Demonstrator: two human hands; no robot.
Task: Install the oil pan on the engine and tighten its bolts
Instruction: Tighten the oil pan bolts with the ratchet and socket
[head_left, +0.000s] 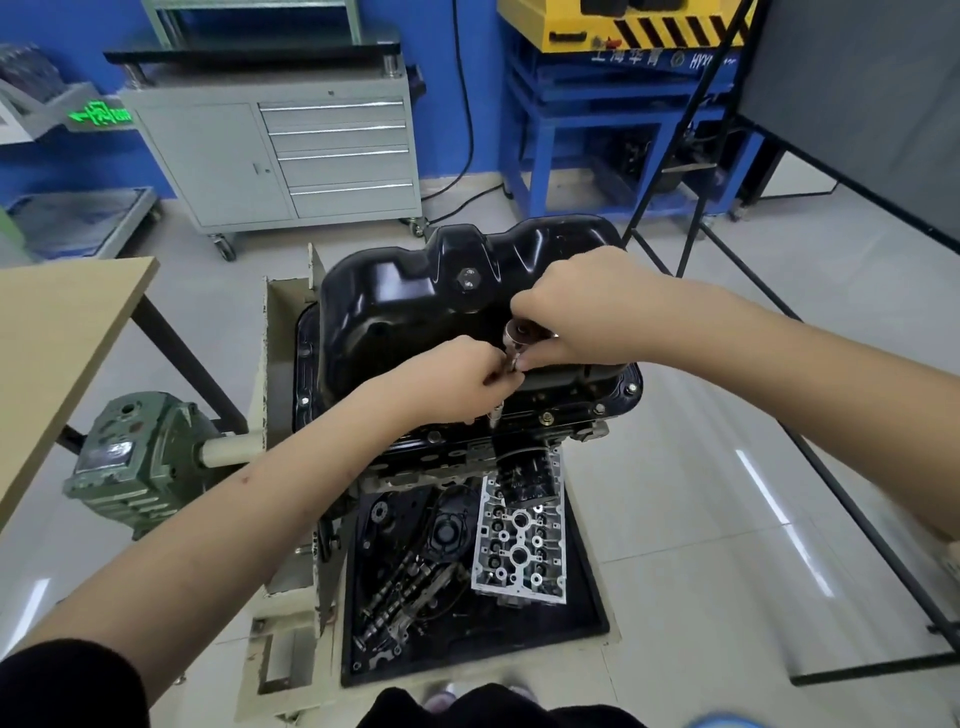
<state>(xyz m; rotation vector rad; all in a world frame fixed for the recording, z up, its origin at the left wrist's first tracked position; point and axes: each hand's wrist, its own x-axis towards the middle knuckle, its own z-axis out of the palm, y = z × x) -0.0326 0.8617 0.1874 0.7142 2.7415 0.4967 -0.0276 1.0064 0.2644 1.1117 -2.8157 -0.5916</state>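
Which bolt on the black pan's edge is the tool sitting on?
The one on the near edge, right under the left hand. The tool stands on it; the bolts further right, like the corner one, are bare.

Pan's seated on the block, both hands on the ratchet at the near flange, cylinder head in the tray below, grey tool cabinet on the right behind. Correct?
Nearly. The head view shows the grey tool cabinet behind on the left, not the right. The rest holds: pan seated, both hands on the ratchet, cylinder head in the tray.

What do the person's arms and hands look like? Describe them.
Both hands, left hand and right hand, are bare: no gloves, rings or watch visible. Forearms are bare too. A black sleeve shows at the left upper arm; the right arm's sleeve is out of view.
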